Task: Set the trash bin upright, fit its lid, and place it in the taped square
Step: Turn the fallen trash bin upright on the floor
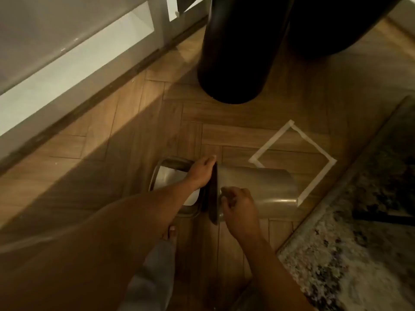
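Note:
A metal trash bin [258, 189] lies on its side on the wood floor, its base toward the right and partly over the taped square [312, 153]. Its dark open rim faces left. My left hand [199, 173] grips the top of that rim. My right hand [238, 203] holds the rim's lower edge and the bin's side. The lid [168, 176], a metal frame with a pale flap, lies flat on the floor just left of the bin, partly hidden under my left forearm.
A tall black cylinder [235, 59] stands on the floor beyond the bin. White cabinets [74, 52] line the left wall. A patterned rug [359, 232] covers the floor at the right. My bare foot [168, 234] is below the lid.

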